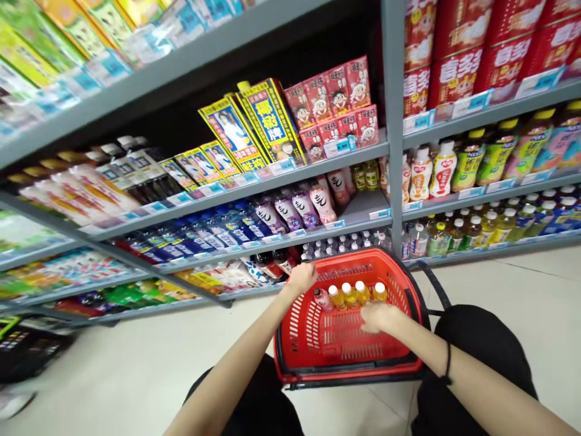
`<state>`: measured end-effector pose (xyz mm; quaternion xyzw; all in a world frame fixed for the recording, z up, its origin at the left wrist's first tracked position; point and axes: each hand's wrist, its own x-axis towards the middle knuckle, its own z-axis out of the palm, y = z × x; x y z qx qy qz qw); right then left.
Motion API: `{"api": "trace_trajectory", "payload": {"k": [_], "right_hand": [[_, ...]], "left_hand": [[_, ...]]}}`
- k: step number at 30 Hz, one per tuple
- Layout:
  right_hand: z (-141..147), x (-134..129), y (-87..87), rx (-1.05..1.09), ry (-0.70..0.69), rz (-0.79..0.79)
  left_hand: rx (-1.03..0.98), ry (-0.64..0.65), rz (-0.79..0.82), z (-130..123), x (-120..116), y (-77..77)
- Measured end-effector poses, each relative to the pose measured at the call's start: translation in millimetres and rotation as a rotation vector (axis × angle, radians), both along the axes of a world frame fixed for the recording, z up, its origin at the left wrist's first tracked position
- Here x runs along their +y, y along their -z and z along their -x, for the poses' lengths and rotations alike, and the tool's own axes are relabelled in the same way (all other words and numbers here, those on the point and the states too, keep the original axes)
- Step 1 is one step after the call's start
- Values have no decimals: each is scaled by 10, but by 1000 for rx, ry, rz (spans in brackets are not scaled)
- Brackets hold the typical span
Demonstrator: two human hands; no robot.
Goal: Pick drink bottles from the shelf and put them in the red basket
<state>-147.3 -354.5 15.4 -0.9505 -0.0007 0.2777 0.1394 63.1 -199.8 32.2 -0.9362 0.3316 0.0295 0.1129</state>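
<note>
A red shopping basket [349, 363] stands on the floor between my knees. My left hand [303, 278] is closed on its rim at the far left corner. Inside, along the far wall, a pink bottle [323, 299] leans beside several yellow drink bottles [349, 295] with white caps. My right hand [379, 317] is down in the basket, close to the rightmost yellow bottle [380, 292], which stands a little apart from the others. Its fingers are curled and blurred, so whether they touch or hold that bottle is unclear.
Grey shelves [394, 133] rise in front, stocked with red milk cartons [336, 97], yellow drink boxes [254, 121] and rows of bottles [290, 209]. The basket's black handle [433, 284] sticks out at the right. A dark basket or crate [31, 348] and a white shoe [16, 402] are at far left.
</note>
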Motion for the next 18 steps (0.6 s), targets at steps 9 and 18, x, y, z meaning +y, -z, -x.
{"api": "trace_trajectory", "payload": {"k": [9, 18], "right_hand": [[262, 108, -409, 101, 17, 129], [1200, -977, -860, -52, 411, 243]], "left_hand": [[111, 60, 413, -1, 222, -599], [55, 151, 683, -433, -560, -1179]]}}
